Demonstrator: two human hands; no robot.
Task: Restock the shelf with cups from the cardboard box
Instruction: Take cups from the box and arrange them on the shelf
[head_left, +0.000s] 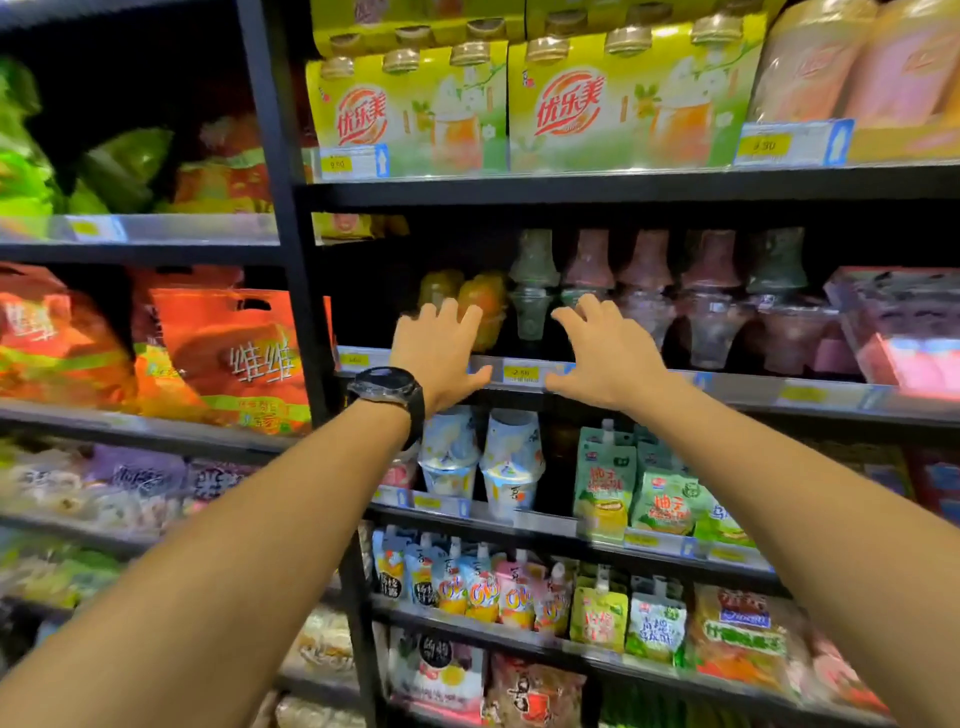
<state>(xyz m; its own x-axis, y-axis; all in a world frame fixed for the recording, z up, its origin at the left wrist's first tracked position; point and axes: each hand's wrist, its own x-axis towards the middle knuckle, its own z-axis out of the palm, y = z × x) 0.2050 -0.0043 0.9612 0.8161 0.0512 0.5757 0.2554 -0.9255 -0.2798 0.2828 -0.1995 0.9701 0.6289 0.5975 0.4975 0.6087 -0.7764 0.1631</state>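
Both my arms reach forward to the middle shelf (613, 382). My left hand (441, 351), with a black watch on the wrist, is open with fingers spread in front of the orange cups (483, 299). My right hand (605, 351) is open too, fingers spread, just in front of a green-lidded cup stack (532, 286). Neither hand holds anything. A row of clear cups stacked in pairs, with pink and green lids (709, 301), stands to the right along the shelf. The cardboard box is not in view.
Yellow-green milk tea multipacks (613, 104) fill the shelf above. White cups (511, 457) and green pouches (608, 483) sit on the shelf below. Orange snack bags (234, 358) fill the left bay, beyond a black upright post (306, 312). A pink box (904, 332) stands at far right.
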